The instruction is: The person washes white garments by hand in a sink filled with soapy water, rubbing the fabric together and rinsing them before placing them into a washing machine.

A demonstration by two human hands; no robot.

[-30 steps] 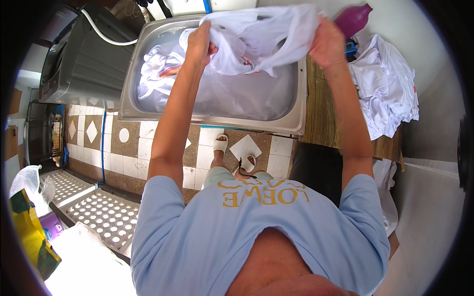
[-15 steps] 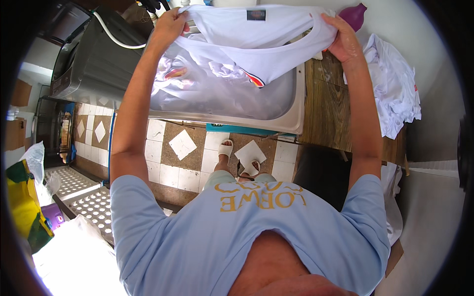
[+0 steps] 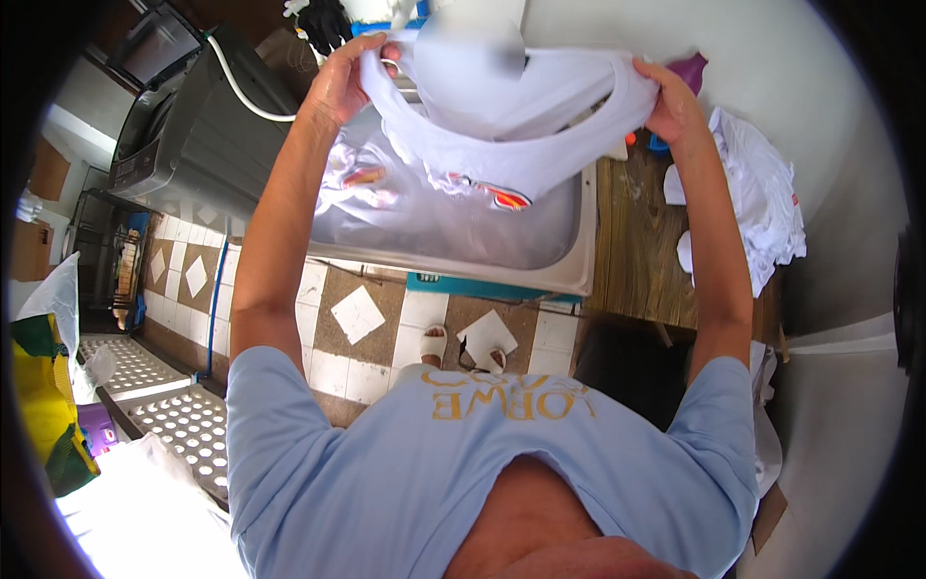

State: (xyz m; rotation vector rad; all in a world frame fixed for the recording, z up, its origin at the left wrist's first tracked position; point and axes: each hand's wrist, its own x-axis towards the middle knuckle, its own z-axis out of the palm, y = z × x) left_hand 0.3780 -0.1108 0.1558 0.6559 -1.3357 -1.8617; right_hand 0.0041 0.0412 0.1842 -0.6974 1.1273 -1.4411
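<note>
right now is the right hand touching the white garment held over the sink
Touching: the head view shows the right hand at the white garment's right edge, the fabric pulled taut into its grip.

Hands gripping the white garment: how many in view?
2. The left hand grips the white garment at its left end; the right hand grips its right end, stretching it over the sink. Neither is hidden, though some fingers are.

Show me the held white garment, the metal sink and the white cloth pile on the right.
White garment (image 3: 521, 159): head view, fabric below the wide opening.
Metal sink (image 3: 585, 232): head view, right rim.
White cloth pile (image 3: 767, 193): head view, middle folds.
</note>
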